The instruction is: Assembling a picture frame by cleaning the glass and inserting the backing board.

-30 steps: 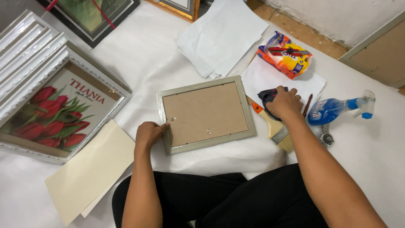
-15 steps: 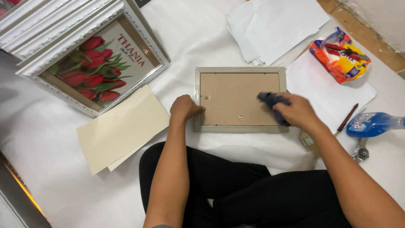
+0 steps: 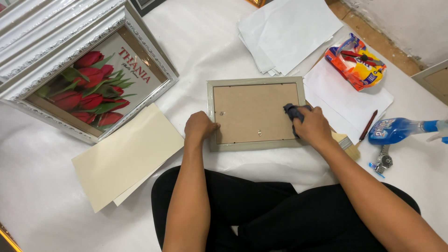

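At the bottom of the frame, the person is sitting cross-legged in black trousers [image 3: 280, 214] on a white sheet [image 3: 42, 186], both bare forearms reaching up toward the middle of the picture. Just above the knees, the left hand [image 3: 199, 127] is resting on the lower left corner of a small grey-green picture frame [image 3: 255, 114], its fingers curled loosely over the frame's edge and pressing it down rather than gripping anything. On the opposite side, the right hand [image 3: 313, 126] is closing its fingers around a dark blue cloth [image 3: 292, 112], which is touching the brown backing board near the frame's right edge. The frame is lying face down, flat on the sheet, in the middle of the picture.

Partly hidden under the right wrist, a paintbrush [image 3: 347, 143] with pale bristles is lying just beside the frame. Lower left of the frame, cream card sheets [image 3: 126, 156] are lying stacked. Toward the right edge, a blue spray bottle [image 3: 396, 130] is lying on its side, with a wristwatch [image 3: 383, 161] just below it and a brown pencil [image 3: 367, 126] resting on white paper [image 3: 345, 100].

Farther up, an orange snack packet [image 3: 355, 63] is sitting at the upper right, a pile of white sheets [image 3: 289, 35] at top centre, and a large white ornate frame [image 3: 84, 79] holding a print of red tulips is filling the upper left.
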